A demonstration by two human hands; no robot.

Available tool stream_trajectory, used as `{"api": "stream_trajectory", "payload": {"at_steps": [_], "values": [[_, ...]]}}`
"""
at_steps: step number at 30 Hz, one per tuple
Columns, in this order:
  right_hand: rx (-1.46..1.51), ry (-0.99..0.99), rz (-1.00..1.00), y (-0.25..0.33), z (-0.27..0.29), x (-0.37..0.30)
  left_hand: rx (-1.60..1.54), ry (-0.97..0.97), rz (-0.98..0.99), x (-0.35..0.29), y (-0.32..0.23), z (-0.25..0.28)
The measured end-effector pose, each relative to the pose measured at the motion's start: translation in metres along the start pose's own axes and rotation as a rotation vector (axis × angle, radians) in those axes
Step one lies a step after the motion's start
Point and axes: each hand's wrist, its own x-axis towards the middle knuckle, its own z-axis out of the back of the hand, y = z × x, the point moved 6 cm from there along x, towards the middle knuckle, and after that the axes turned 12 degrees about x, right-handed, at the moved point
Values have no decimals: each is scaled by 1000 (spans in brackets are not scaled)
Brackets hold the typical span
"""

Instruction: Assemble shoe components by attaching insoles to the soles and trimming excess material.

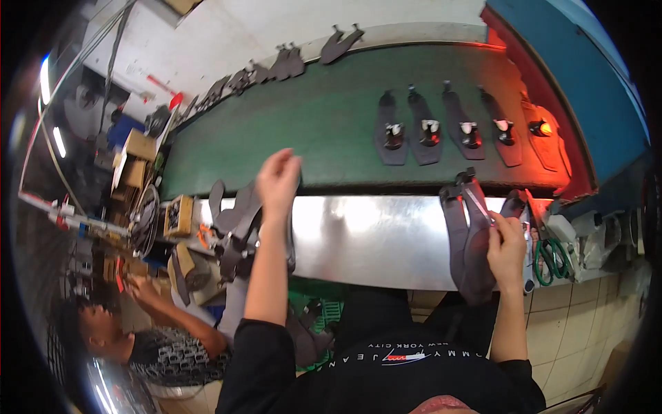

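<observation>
My left hand (278,183) is raised at the near edge of the green conveyor belt (324,124), its fingers curled and slightly blurred; anything in them is hidden. Beside that forearm lies a pile of dark shoe soles (238,210). On the right, my right hand (507,250) is closed around a thin pale stick-like tool (481,209), its kind unclear. The tool slants across a pair of dark sandal soles (463,238) with straps at their far end. These soles overhang the metal ledge (365,238) toward me.
Several strapped sandals (423,131) stand in a row on the belt near a blue machine (579,76) glowing red. More line the far edge (289,61). Green-handled scissors (552,262) lie right of my hand. A green crate (332,314) sits below; a co-worker (165,331) is at left.
</observation>
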Motion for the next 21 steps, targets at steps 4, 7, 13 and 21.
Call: {"api": "stream_trajectory", "payload": {"at_steps": [4,7,13,21], "values": [[-101,-72,109,0,-12,5,387,178,-60,13,-19,-153],[-179,7,-12,-17,-26,0,411,266,-66,14,-50,-221],[-168,74,13,-17,-35,0,360,-83,-378,40,-30,-220],[-55,-92,133,8,-10,-7,-531,250,102,24,-48,-143]]}}
